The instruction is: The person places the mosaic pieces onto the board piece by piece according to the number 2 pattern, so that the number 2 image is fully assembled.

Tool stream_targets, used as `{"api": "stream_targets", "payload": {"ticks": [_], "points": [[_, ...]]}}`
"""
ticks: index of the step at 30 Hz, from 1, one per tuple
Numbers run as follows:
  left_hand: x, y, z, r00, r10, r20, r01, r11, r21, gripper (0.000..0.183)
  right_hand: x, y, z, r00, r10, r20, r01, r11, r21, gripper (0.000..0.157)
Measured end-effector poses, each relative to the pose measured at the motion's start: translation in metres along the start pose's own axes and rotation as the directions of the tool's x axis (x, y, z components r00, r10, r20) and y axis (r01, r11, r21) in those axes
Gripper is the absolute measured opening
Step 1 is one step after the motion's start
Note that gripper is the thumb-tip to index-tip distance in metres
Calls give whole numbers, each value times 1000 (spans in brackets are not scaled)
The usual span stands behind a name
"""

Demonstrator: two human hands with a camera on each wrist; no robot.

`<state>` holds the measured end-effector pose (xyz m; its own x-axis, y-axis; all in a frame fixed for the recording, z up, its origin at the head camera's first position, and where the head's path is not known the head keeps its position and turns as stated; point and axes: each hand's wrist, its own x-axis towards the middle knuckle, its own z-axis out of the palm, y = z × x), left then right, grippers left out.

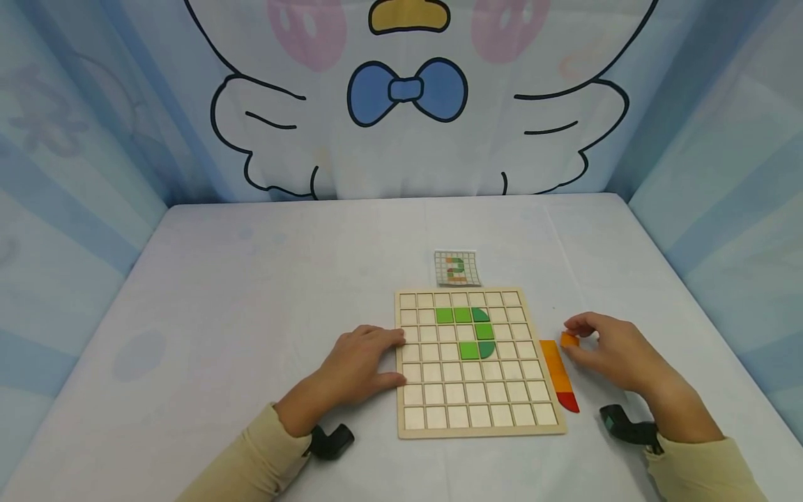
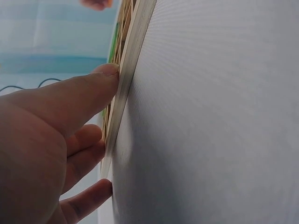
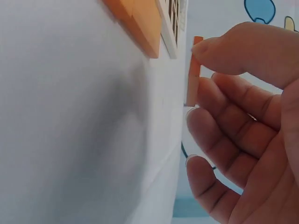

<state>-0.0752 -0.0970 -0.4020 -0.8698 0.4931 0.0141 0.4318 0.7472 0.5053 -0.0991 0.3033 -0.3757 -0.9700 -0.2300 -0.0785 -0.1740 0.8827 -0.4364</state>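
Observation:
My right hand (image 1: 617, 352) pinches an orange tile (image 1: 569, 339) between thumb and fingers, just off the right side of the wooden grid board (image 1: 479, 434). In the right wrist view the tile (image 3: 194, 79) is seen edge-on, raised above the table. My left hand (image 1: 357, 366) rests against the board's left edge, its thumb and fingertips touching the frame. Light green square tiles (image 1: 485, 331) and dark green rounded tiles (image 1: 486, 349) sit in the upper cells. Beside the board's right edge lie orange tiles (image 1: 555, 362) in a strip, with a red rounded tile (image 1: 568, 401) at the near end.
A small pattern card (image 1: 457, 268) with a coloured figure on a grid lies just beyond the board's far edge. White cloth (image 1: 282, 279) covers the table. Printed curtains (image 1: 401, 153) stand at the back and both sides.

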Motion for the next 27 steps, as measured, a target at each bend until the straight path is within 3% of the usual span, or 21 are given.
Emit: {"api": "stream_targets", "payload": {"ticks": [13, 20, 27], "points": [[-1, -1, 0, 1000, 10, -11, -10, 1000, 8, 58, 2, -21, -2, 995, -95, -37, 97, 993, 63, 32], [-1, 0, -1, 1000, 11, -5, -11, 1000, 0, 58, 4, -36, 1, 994, -105, -12, 105, 992, 63, 33], [0, 0, 0, 1000, 2, 0, -2, 1000, -1, 58, 6, -51, 7, 985, -174, 2, 173, 982, 75, 32]]}}
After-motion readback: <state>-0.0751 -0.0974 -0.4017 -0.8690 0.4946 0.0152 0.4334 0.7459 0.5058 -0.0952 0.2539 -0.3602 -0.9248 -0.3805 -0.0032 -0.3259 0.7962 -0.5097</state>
